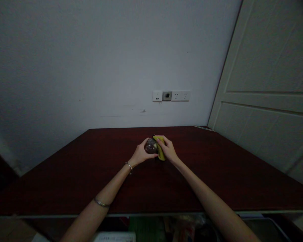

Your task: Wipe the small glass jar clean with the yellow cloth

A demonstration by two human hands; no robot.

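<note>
Both arms reach out over a dark red-brown table (pixel 65 181). My left hand (pixel 140 154) is curled around a small clear, roundish object (pixel 150 146) that looks like glass or plastic. My right hand (pixel 168 149) is wrapped around a yellow object (pixel 161 151) pressed against that clear piece. The two hands meet at the middle of the table, toward its far side. A thin bracelet sits on my left wrist and another band further up the forearm. What exactly the two pieces are is too dim to tell.
A pale wall stands behind the table, with a row of white sockets (pixel 171 95). A cream panelled door (pixel 267 84) closes off the right side. Below the table's near edge lie a green item (pixel 143 228) and some bags.
</note>
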